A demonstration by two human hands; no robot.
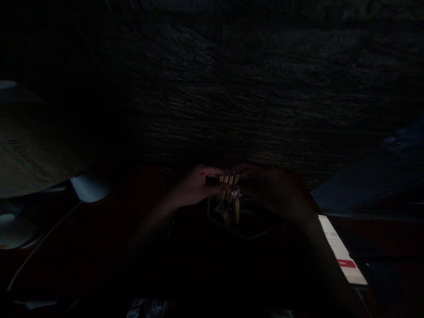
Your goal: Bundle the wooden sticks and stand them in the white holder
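The picture is very dark. My left hand (198, 185) comes in from the left, thumb and fingers closed around a bundle of thin tan sticks (228, 180). My right hand (265, 179) meets the bundle from the other side; its fingers are curled at the sticks but mostly lost in shadow. Below the hands, more tan sticks (236, 210), some with shiny clear wrapping, stand in a dark container (251, 237) with a rounded rim. The sticks' exact kind is too dim to make out.
A lit phone screen (342, 251) lies at the right, beside my forearm. To the left are a cardboard box (29, 150) with lettering, a white rounded object (90, 187) and a thin cable (46, 240). A rough-textured wall (205, 92) rises behind; a bluish panel (367, 176) stands right.
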